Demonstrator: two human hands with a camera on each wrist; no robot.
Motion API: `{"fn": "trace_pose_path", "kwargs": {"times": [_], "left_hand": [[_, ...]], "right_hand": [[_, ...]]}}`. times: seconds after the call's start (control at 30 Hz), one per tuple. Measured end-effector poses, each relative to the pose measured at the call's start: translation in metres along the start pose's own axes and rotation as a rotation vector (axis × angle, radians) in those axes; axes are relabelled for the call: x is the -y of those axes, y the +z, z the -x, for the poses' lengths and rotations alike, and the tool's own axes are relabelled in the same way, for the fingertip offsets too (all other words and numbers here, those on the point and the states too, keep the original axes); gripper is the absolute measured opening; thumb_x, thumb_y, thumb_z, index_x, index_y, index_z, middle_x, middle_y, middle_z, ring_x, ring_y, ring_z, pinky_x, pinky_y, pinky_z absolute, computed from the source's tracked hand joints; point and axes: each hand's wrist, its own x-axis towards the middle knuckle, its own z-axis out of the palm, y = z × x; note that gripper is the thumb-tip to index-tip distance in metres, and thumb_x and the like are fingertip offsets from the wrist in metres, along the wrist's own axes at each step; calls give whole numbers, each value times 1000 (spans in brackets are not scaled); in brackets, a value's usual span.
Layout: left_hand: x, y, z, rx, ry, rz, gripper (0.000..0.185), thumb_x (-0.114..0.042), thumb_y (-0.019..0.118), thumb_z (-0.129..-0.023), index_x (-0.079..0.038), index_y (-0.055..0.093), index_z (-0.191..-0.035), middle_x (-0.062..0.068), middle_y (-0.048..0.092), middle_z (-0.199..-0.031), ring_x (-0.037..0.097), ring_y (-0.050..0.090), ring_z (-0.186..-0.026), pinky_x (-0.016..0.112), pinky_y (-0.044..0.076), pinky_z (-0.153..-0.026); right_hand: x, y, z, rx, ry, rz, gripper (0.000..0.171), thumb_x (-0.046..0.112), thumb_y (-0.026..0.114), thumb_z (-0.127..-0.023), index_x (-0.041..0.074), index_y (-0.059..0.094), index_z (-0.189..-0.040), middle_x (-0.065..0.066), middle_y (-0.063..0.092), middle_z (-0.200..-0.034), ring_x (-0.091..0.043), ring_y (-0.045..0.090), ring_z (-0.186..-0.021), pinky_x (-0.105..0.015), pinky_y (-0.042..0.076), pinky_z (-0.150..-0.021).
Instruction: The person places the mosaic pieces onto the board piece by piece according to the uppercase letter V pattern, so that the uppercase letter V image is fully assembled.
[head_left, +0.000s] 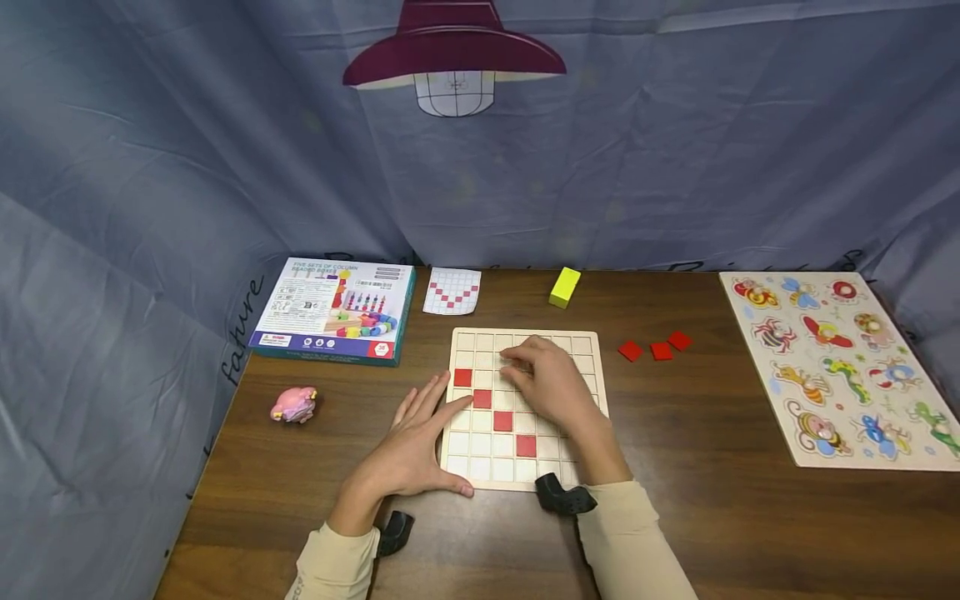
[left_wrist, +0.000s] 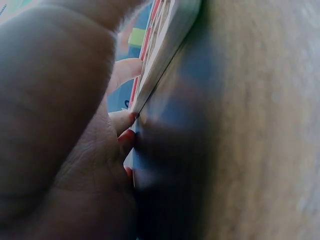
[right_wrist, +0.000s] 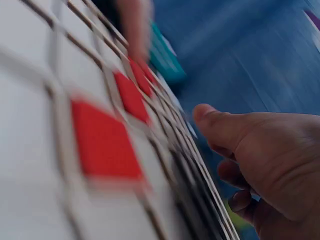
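A light wooden grid board (head_left: 480, 467) lies on the table with several red square tiles (head_left: 503, 421) set in a diagonal line of its cells. My left hand (head_left: 412, 454) rests at the board's left side, thumb by the front edge and index finger reaching over beside a red tile. In the left wrist view, the fingers of the left hand (left_wrist: 85, 165) lie along the board's edge. Over the right middle of the board hovers my right hand (head_left: 551, 383), its thumb and index fingertips apart. Nothing shows between the fingers of the right hand (right_wrist: 275, 160) in the right wrist view.
Three loose red tiles (head_left: 661, 351) lie right of the board. Behind it are a pattern card (head_left: 452, 292) and a yellow block (head_left: 565, 287). A toy box (head_left: 330, 312) and a pink figure (head_left: 294, 405) stand left; an insect puzzle (head_left: 847, 367) lies far right.
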Motion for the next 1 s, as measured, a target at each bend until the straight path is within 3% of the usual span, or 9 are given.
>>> {"fn": "trace_pose_path", "kwargs": {"times": [0.23, 0.4, 0.6, 0.8, 1.0], "left_hand": [[2, 3, 0, -4, 3, 1, 122, -60, 95, -57, -25, 37, -159, 5, 0, -174, 30, 1, -161, 56, 0, -128], [4, 4, 0, -12, 7, 1, 122, -62, 94, -57, -26, 37, -159, 4, 0, -174, 30, 1, -161, 57, 1, -128], [3, 3, -2, -14, 17, 6, 122, -62, 93, -58, -27, 36, -160, 5, 0, -174, 30, 1, -161, 56, 1, -128], [2, 1, -2, -21, 16, 5, 122, -61, 94, -57, -26, 37, -159, 5, 1, -174, 31, 2, -161, 57, 2, -128], [3, 1, 0, -9, 4, 8, 121, -62, 93, -58, -27, 37, -159, 5, 1, -174, 31, 2, -161, 58, 2, -128]], "right_hand": [[-75, -50, 28, -232, 136, -1, 31, 17, 79, -90, 6, 74, -118, -10, 65, -96, -22, 56, -81, -31, 45, -70], [-110, -68, 50, -362, 229, 59, 40, 16, 82, -87, 1, 71, -122, -15, 63, -97, -28, 58, -85, -35, 43, -74], [-121, -66, 56, -374, 302, 72, 41, 20, 82, -88, 0, 70, -122, -15, 61, -96, -29, 56, -86, -39, 42, -76], [-120, -61, 52, -348, 341, 121, 31, 23, 75, -94, 1, 71, -116, -15, 62, -95, -36, 59, -89, -53, 47, -87], [-120, -55, 51, -325, 328, 152, 31, 21, 71, -96, -1, 68, -118, -16, 59, -97, -37, 57, -87, -54, 47, -82]]}}
